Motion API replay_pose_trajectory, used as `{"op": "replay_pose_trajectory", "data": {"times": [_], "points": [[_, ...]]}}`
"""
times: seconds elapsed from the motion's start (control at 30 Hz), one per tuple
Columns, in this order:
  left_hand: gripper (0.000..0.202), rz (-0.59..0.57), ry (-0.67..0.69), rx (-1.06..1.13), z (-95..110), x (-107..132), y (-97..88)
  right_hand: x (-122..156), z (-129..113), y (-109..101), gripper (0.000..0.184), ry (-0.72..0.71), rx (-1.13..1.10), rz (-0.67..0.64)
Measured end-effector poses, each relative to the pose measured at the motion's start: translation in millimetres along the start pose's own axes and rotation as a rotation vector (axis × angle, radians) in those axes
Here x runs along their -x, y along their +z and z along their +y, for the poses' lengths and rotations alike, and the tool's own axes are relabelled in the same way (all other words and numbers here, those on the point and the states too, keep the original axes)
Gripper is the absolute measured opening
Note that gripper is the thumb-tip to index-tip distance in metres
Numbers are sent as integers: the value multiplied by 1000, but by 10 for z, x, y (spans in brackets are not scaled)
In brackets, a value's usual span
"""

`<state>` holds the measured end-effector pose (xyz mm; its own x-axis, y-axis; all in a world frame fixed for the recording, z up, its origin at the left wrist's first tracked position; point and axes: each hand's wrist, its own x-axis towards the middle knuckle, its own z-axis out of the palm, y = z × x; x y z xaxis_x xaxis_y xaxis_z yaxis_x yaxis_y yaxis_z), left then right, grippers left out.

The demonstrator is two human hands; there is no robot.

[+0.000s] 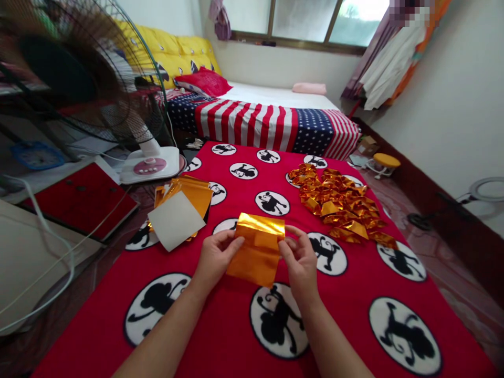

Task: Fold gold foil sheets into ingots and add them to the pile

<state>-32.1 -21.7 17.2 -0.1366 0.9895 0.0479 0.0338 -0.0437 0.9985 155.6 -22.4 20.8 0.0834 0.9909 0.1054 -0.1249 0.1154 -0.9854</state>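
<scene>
A sheet of gold foil paper is held up just above a red blanket, its top edge folded over. My left hand pinches the sheet's left edge. My right hand pinches its right edge near the folded top. A stack of flat gold sheets lies to the left, with one sheet turned white side up on top. A heap of folded gold pieces lies to the right on the blanket.
The blanket has black monkey prints in white circles. A standing fan with a white base is at the left. A bed with a stars-and-stripes cover stands behind. A small yellow stool is at the right.
</scene>
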Motion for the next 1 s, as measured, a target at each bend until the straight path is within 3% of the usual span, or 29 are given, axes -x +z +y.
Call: {"op": "replay_pose_trajectory", "data": {"times": [0.07, 0.17, 0.3, 0.37, 0.43, 0.53, 0.67, 1.0], "points": [[34, 59, -73, 60, 37, -60, 65, -135, -60, 42, 47, 38, -42, 11], [52, 43, -186, 61, 1, -232, 139, -368, -10, 58, 57, 108, -89, 39], [87, -34, -154, 60, -122, -430, 170, -546, 193, 16, 44, 239, -104, -13], [79, -129, -104, 89, -177, -470, 164, -566, 265, -13, 37, 242, -107, -13], [58, -194, -89, 72, -227, -479, 155, -558, 299, -38, 32, 236, -98, -28], [40, -171, -92, 10, -299, -468, 144, -528, 306, -61, 31, 215, -63, -94], [37, -131, -45, -43, -351, -448, 130, -492, 325, -73, 35, 202, -6, -193], [37, -168, -1, -126, -302, -420, 100, -478, 398, -75, 38, 209, 20, -180]]}}
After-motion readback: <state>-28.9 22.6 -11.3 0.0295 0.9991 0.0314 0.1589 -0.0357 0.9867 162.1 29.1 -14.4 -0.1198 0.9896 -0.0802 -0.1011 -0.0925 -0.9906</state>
